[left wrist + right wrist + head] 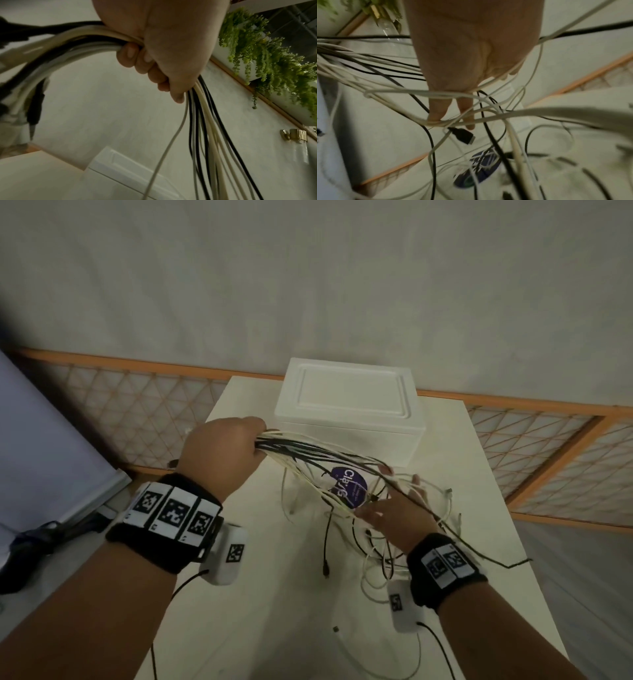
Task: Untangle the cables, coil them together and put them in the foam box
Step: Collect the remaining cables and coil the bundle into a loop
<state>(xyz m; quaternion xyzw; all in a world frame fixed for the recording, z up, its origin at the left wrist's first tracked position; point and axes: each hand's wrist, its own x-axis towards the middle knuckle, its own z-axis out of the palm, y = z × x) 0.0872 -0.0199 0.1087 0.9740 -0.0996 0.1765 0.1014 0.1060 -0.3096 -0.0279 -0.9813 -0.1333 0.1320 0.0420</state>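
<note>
white table (260,594) against grey wall (308,275), orange lattice rail (548,446) behind; closed foam box (349,412) on top. left hand (222,450) clenching cables (308,453), right hand (394,511) spread, fingers straight among loops.

Smooth plastic sheathing is seen on the black and white cables (310,451); the foam box (349,412) looks matt white, the table (260,594) smooth and pale.

Bare forearms. Each wrist wears a black band (164,529) carrying white square-coded tags, with a white camera pod (230,554) and thin black lead beneath.
</note>
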